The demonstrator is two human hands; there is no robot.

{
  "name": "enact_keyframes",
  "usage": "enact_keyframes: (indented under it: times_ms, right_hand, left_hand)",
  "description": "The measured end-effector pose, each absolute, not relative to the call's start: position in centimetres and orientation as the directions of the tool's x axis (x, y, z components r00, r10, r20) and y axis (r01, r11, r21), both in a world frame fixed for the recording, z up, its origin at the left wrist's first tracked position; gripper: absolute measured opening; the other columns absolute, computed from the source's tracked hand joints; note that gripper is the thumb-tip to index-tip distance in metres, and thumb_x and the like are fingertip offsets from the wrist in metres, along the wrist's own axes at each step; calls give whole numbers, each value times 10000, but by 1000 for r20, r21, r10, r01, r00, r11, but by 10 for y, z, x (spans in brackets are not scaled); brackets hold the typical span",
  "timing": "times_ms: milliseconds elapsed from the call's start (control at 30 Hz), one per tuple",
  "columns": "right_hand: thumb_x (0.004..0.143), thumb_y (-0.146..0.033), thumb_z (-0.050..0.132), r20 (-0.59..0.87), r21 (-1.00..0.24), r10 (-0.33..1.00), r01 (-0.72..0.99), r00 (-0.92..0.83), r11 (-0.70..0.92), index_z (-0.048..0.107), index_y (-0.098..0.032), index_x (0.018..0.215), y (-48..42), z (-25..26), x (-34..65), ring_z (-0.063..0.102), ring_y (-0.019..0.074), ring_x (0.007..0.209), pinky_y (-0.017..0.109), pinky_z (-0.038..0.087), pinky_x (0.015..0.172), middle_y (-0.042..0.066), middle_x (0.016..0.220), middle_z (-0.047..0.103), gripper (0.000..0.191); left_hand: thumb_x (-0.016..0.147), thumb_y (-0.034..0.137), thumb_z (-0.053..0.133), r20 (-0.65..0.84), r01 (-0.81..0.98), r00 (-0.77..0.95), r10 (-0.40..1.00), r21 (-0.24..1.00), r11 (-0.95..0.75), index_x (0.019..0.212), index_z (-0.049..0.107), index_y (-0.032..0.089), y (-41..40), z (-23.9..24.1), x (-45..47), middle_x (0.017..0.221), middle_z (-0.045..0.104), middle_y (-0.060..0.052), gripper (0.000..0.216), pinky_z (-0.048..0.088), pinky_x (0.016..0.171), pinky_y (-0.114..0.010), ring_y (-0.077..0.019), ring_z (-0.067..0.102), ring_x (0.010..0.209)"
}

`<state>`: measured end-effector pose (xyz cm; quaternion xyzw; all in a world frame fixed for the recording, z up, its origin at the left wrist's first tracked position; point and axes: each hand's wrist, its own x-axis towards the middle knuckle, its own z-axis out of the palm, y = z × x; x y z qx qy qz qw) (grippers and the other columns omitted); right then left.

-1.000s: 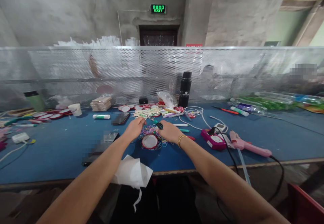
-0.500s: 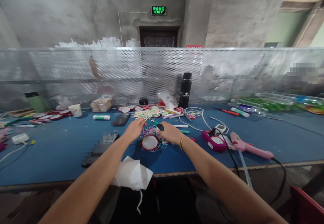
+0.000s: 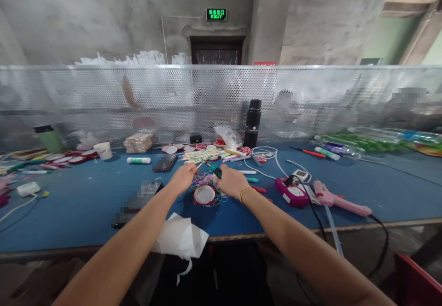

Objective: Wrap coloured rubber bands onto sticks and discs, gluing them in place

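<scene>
if i look along the blue desk (image 3: pixel 86 209) from its left end, a white adapter (image 3: pixel 28 188) lies near the front, with a green bottle (image 3: pixel 52 141) standing behind it. next come some red-rimmed discs (image 3: pixel 62 159), a white cup (image 3: pixel 103 151) just beside them, a wrapped stack of pale pieces (image 3: pixel 138 143) and, in front of that stack, a glue stick (image 3: pixel 134 160) lying flat. under my left forearm, white paper (image 3: pixel 181 236) hangs over the desk's front edge. my left grip (image 3: pixel 183 177) pinches a thin pale stick (image 3: pixel 201 163) by its near end, above the edge of a pile of coloured loops (image 3: pixel 209 177); more pale sticks (image 3: pixel 196 155) lie heaped beyond. in front of the loops sits a round red-rimmed piece (image 3: pixel 204 195) with a white face. my right grip (image 3: pixel 231 181) is closed around a dark green tool (image 3: pixel 217 172), its tip pointing at the stick; i cannot tell whether they touch. behind it stands a black flask (image 3: pixel 253 126). further right are a magenta box (image 3: pixel 292 192), then a pink glue gun (image 3: pixel 340 199) lying near the front edge.
</scene>
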<state>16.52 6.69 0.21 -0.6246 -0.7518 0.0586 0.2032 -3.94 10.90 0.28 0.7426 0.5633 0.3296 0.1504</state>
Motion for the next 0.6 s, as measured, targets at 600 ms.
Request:
enact_keyframes:
  times_ms: [600]
  right_hand:
    - [905,-394,508,386,-88,907,972,-167,217,503,-138,1153,61,-5,165,638,289,981,370,455,829,172,1068,652,356]
  left_hand:
    - [829,323,641,589,748,196,784,427,-508,1125,736,213,114,12,-41,1223,691,-91,330,407,1036,-359,-257,597,1156]
